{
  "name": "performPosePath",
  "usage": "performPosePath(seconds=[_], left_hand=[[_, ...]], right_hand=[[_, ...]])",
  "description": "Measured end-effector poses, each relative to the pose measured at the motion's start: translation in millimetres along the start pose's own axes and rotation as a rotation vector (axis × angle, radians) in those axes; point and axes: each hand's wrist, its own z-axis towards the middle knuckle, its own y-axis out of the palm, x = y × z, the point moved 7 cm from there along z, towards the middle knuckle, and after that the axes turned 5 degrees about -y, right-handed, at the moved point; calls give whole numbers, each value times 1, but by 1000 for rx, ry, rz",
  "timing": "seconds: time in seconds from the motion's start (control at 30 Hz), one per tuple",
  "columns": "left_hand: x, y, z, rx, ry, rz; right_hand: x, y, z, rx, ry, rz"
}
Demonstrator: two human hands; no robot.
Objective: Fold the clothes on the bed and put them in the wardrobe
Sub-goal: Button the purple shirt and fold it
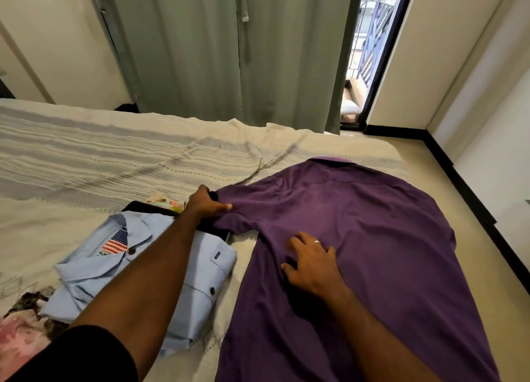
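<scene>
A purple shirt [372, 238] lies spread back-up on the bed [86, 158], collar toward the far side. My left hand [208, 205] grips its left sleeve near the shoulder, thumb on top of the cloth. My right hand [311, 259] presses flat on the shirt's back with spread fingers, a ring on one finger. To the left lies a folded light blue shirt [120, 272] with a flag label at the collar; my left forearm crosses over it.
A dark garment [149, 208] and a patterned one [165, 202] peek out behind the blue shirt. Floral cloth [20, 324] lies at the lower left. Grey-green curtains [229, 51] hang beyond the bed; floor [430, 175] runs along the right, by an open balcony door [364, 66].
</scene>
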Motion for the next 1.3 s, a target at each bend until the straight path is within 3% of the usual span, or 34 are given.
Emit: performPosePath(seconds=[0.13, 0.3, 0.47, 0.63, 0.7, 0.73, 0.8, 0.83, 0.93, 1.03, 1.17, 1.3], left_hand=[[-2, -30, 6, 222, -113, -313], [5, -68, 31, 186, -122, -398], [57, -50, -17, -109, -75, -716], [110, -5, -78, -501, -24, -732], [112, 2, -95, -491, 76, -738], [110, 3, -100, -355, 149, -737], [78, -1, -114, 64, 246, -586], [59, 8, -128, 167, 249, -460], [11, 76, -167, 1, 197, -44], [-5, 110, -188, -29, 223, 295], [11, 108, -200, 30, 236, 230], [50, 117, -229, 31, 379, 194]], right_hand=[[-25, 1, 14, -26, -104, 38], [-58, 33, 25, -283, -198, 167], [-67, 7, 60, 21, -99, 332], [-67, -28, 103, 230, 197, 697], [-67, -33, 118, 304, 275, 796], [-57, -34, 125, 327, 340, 855], [-40, -28, 137, 324, 490, 1112], [-33, -25, 139, 305, 534, 1276], [-17, -34, 130, 300, 523, 1652], [11, -48, 111, 292, 480, 1718], [50, -71, 87, 283, 404, 1757], [98, -90, 63, 348, 369, 1826]])
